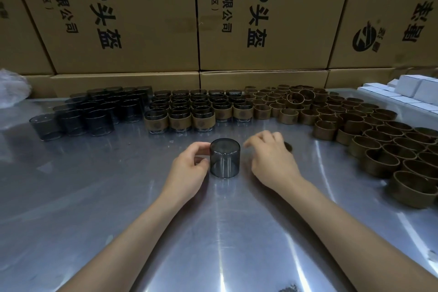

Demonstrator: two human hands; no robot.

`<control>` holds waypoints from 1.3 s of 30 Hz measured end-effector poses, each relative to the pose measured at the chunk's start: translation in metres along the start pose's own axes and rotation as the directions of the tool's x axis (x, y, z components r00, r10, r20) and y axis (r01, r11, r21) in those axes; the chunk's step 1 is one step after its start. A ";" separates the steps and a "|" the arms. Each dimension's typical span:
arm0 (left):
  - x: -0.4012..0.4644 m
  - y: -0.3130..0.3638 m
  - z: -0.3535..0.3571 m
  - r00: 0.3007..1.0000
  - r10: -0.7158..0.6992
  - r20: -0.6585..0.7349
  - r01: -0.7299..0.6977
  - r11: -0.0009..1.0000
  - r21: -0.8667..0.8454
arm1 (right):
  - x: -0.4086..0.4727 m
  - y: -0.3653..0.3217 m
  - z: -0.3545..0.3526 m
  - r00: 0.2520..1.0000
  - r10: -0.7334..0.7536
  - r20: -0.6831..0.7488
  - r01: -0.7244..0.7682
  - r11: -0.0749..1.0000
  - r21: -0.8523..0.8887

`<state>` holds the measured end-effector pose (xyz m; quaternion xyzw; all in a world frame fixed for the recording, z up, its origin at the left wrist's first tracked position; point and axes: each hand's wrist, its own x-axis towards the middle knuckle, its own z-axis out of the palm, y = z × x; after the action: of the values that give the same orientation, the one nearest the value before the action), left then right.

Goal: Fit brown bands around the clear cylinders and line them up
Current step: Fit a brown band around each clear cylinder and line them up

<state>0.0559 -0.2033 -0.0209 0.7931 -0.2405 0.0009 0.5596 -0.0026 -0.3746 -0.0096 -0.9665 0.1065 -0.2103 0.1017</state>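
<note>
Head view: left hand grips the bare cylinder mid-bench, while the right hand, loosely curled and seemingly empty, should fetch a band and slide it on squarely.

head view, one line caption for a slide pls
Left hand steadies a bare clear cylinder on the steel table, right hand beside it.
</note>
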 end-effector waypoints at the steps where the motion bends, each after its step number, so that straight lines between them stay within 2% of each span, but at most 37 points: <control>1: 0.000 0.000 0.000 1.000 0.000 -0.004 0.000 1.000 0.001 | 0.000 -0.003 0.001 0.998 -0.058 -0.024 0.059 0.998 0.035; 3: 0.000 0.000 0.000 1.000 0.003 -0.008 -0.003 1.000 0.003 | -0.001 -0.006 0.003 0.984 -0.139 -0.108 0.146 0.987 0.065; 5: 0.000 0.000 0.000 1.000 0.005 -0.009 -0.005 1.000 0.004 | 0.000 -0.005 0.003 0.977 -0.131 -0.170 0.144 0.987 0.067; 7: 0.000 0.000 0.000 1.000 0.004 -0.006 -0.004 1.000 0.000 | 0.001 0.001 0.005 0.992 -0.017 -0.122 0.025 0.997 0.067; 10: 0.000 0.000 0.000 1.000 -0.003 -0.001 0.003 1.000 -0.008 | 0.002 0.011 0.006 0.981 0.176 0.080 -0.185 0.975 0.122; 12: 0.000 0.000 0.000 1.000 -0.002 0.001 0.002 1.000 -0.011 | 0.004 0.014 0.007 0.977 0.199 0.071 -0.208 0.962 0.174; 14: 0.000 0.000 0.000 1.000 0.006 -0.001 -0.006 1.000 -0.003 | 0.004 0.015 0.005 0.978 0.204 -0.029 -0.191 0.949 0.249; 17: -0.003 0.003 0.000 0.997 0.064 -0.047 -0.063 0.998 0.032 | 0.004 0.010 -0.002 0.947 0.207 -0.246 -0.110 0.929 0.354; 19: -0.006 0.007 -0.002 0.976 0.190 -0.102 -0.183 0.980 0.071 | 0.004 0.003 -0.009 0.914 0.186 -0.361 -0.031 0.919 0.394; 22: -0.013 0.016 -0.003 0.913 0.396 -0.096 -0.391 0.918 0.065 | 0.000 -0.010 -0.019 0.892 0.125 -0.435 0.090 0.893 0.441; 25: -0.017 0.021 0.001 0.829 0.558 -0.017 -0.544 0.814 0.204 | -0.005 -0.020 -0.022 0.880 -0.042 -0.472 0.244 0.894 0.376; 27: -0.017 0.022 0.003 0.786 0.618 -0.013 -0.589 0.756 0.286 | -0.007 -0.026 -0.023 0.857 -0.160 -0.489 0.339 0.891 0.302; 32: -0.013 0.021 -0.001 0.760 0.649 -0.036 -0.603 0.725 0.333 | -0.009 -0.032 -0.026 0.820 -0.203 -0.535 0.408 0.862 0.299; 35: -0.013 0.021 -0.002 0.789 0.613 -0.042 -0.576 0.761 0.300 | -0.012 -0.039 -0.026 0.800 -0.243 -0.549 0.444 0.855 0.268; 39: -0.015 0.022 -0.005 0.851 0.510 -0.129 -0.486 0.856 0.175 | -0.018 -0.045 -0.024 0.812 -0.246 -0.530 0.488 0.783 0.385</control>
<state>0.0358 -0.1993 -0.0038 0.7366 -0.3885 0.2305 0.5034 -0.0210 -0.3310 0.0155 -0.8304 -0.1277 -0.4652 0.2787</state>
